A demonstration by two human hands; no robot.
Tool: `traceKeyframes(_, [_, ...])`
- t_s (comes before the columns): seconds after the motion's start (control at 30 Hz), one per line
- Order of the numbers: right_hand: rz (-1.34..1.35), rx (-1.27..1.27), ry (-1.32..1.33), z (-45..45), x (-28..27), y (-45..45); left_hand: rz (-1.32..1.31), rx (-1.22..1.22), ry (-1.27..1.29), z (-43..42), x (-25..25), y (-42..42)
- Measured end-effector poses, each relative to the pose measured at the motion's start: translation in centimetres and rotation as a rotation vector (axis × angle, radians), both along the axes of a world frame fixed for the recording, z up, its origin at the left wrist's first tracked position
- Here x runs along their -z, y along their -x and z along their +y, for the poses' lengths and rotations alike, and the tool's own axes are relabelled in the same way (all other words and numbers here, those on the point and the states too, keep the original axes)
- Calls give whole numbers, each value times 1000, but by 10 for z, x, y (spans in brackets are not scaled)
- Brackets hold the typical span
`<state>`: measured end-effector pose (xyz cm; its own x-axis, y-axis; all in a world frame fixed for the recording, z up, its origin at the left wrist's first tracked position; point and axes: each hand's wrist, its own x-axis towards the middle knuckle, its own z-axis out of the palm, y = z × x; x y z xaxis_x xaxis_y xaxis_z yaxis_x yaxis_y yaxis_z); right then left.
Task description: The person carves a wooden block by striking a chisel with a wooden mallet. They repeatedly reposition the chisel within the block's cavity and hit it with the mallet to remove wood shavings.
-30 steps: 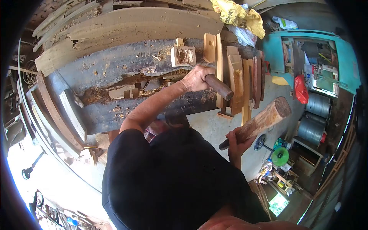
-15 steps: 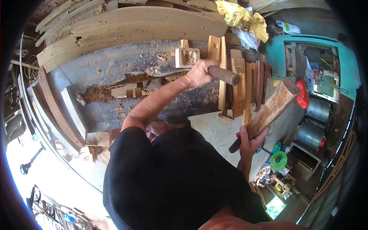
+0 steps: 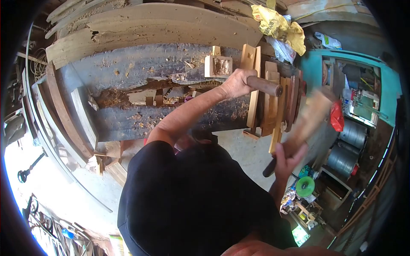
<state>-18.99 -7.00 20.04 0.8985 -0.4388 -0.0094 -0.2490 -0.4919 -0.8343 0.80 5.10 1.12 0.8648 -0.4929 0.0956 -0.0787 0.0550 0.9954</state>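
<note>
My left hand (image 3: 238, 84) is closed around a chisel (image 3: 265, 85) with a thick round brown wooden handle. The handle's butt points right; its blade is hidden behind my hand. Just beyond that hand lies a pale wood block (image 3: 218, 67) with a rough, chipped recess in its face. My right hand (image 3: 290, 160) grips the dark handle of a wooden mallet (image 3: 309, 119). The mallet's long head is smeared by motion and slants up to the right, apart from the chisel.
The dark, worn workbench (image 3: 124, 121) has a ragged hole and scattered chips. Several wooden strips (image 3: 270, 109) stand by its right end. A curved plank (image 3: 153, 25) lies along the far side. Right are a yellow bag (image 3: 277, 25), a turquoise cabinet (image 3: 314, 70) and metal drums (image 3: 344, 151).
The mallet has gone from sharp to blurred as my right hand moves it. My left hand keeps its hold on the chisel by the block. The whole view has shifted slightly.
</note>
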Motion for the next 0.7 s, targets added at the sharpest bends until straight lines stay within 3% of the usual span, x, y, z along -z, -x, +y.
traceKeyframes(0.03, [3,-7,-4,-8,-3,1,3,-7,-4,0,2,0])
traceKeyframes(0.1, [-354,-346,298,-25,-9,8,-137,-68,85,-2,4,3])
traceKeyframes(0.13, [-42,-295,341,-23,-13,20,-136,-75,100,-1,3,5])
traceKeyframes(0.17, [-42,-292,344,-18,7,20,-137,-71,103,0,2,6])
traceKeyframes(0.23, [228,-148,885,7,55,12,-131,-91,76,2,-2,5])
traceKeyframes(0.27, [224,-141,885,5,54,14,-136,-86,77,-1,1,5])
traceKeyframes(0.33, [295,27,68,-6,46,10,-134,-33,72,-6,9,1])
traceKeyframes(0.37, [312,44,72,-5,36,19,-116,-17,79,-11,15,9])
traceKeyframes(0.43, [-278,14,37,3,14,14,-250,-89,63,-9,16,7])
traceKeyframes(0.5, [-372,-252,135,-17,10,10,-232,-60,80,-8,19,9])
traceKeyframes(0.53, [-274,-145,359,-31,38,29,-235,-48,80,-6,20,11])
traceKeyframes(0.57, [-487,-422,786,-43,73,18,-244,-42,81,-5,20,10])
traceKeyframes(0.63, [244,78,337,-14,95,24,-287,-33,86,-5,20,11])
traceKeyframes(0.67, [225,68,340,-13,87,14,-271,-13,71,-6,21,5])
traceKeyframes(0.7, [123,77,157,-7,68,7,-237,3,51,-5,22,5])
